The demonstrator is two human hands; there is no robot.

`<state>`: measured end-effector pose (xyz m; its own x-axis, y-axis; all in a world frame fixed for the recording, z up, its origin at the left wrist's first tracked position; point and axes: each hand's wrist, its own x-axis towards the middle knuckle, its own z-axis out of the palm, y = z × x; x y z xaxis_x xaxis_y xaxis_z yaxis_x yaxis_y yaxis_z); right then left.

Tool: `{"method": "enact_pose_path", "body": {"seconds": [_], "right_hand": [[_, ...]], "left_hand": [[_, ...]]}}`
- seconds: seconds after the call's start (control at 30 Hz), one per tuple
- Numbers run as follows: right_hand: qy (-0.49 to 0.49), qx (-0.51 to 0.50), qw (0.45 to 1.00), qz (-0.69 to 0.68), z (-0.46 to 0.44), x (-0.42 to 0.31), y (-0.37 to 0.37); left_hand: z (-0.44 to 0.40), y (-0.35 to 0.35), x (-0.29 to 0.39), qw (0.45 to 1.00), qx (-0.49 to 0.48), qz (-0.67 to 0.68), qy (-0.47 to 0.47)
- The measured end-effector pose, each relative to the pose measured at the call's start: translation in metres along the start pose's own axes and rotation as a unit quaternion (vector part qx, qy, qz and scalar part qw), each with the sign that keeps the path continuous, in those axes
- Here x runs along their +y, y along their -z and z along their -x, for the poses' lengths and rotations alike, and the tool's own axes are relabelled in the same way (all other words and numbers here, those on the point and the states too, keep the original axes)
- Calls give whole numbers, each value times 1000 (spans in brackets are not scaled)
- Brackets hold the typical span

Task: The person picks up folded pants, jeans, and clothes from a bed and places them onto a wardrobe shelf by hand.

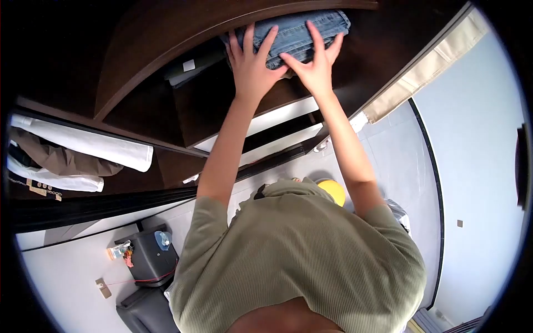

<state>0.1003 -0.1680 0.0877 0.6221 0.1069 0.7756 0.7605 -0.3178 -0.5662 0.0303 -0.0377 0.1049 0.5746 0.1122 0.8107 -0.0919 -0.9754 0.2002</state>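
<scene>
Folded blue jeans [294,34] lie in a dark brown shelf compartment [189,105] at the top of the view. My left hand [252,64] rests against their left and front part, its fingers spread. Against the front right part of the jeans is my right hand [316,61], also with spread fingers. The two thumbs come close together at the front edge of the denim. Deeper to the left in the compartment lies a dark folded garment [194,67] with a white tag. Whatever is beneath the jeans is mostly hidden by my hands.
White and brown clothes [83,147] hang in the wardrobe section at left. White drawer fronts [283,119] sit below the shelf. A beige curtain [416,69] hangs at right. On the floor side are a yellow round object [332,191] and a black box-like case [152,255].
</scene>
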Motion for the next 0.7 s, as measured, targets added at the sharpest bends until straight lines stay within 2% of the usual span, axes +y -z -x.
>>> {"method": "enact_pose_path", "body": {"seconds": [0.07,0.2,0.3,0.33,0.47,0.57,0.6,0.7], "right_hand": [[13,-28,999,28,-4,9,-5],[23,-18,995,91,-16,25,-20],[14,1,989,145,-36,35,-43],[15,10,989,150,-44,36,-49],[18,-13,987,161,-48,38,-49],[18,-34,986,160,-33,35,-35],[8,-63,986,151,-30,30,-28],[27,-54,981,187,-19,25,-22]], "left_hand": [[-8,-11,-7,996,-41,-72,-23],[-28,-14,-14,992,-105,-55,37],[-49,-33,-39,985,-155,13,71],[-55,-39,-45,993,-107,-2,46],[-58,-41,-46,977,-181,15,116],[-39,-32,-32,993,-103,-29,40],[-33,-31,-32,992,-117,-13,43],[-14,-23,-15,995,-62,-65,38]]}}
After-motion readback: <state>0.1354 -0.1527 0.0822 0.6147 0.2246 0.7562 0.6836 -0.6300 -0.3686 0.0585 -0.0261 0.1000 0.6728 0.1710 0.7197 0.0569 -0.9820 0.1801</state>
